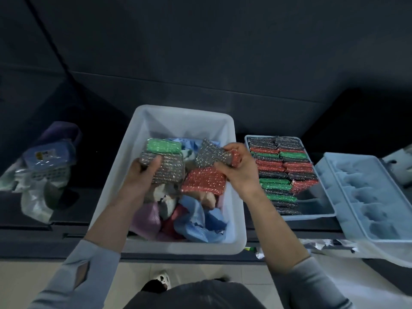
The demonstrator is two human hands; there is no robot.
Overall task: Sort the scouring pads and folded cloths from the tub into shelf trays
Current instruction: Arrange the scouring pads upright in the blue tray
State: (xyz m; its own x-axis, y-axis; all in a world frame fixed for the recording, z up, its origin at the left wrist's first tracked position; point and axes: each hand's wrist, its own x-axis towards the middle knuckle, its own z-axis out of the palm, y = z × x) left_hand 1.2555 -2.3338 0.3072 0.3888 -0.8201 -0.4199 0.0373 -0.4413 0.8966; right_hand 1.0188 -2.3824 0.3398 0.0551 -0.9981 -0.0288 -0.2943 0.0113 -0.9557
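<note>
Hands over tub point(133, 166): left hand point(142, 172) gripping grey pad point(169, 170), right hand point(234, 168) pinching 2 pads point(214, 156)

Person seen from above. Both forearms are bare from the wrist to near the elbow. The left sleeve point(75, 279), at 7 o'clock, is light grey-blue ribbed knit, pushed up, with an elongated slit or hole in its fabric. The right sleeve point(312, 286), at 5 o'clock, matches in colour and knit. A dark grey garment point(191, 296) covers the torso at 6 o'clock; below shows a dark shoe point(156, 285) with a white patterned front.
</note>
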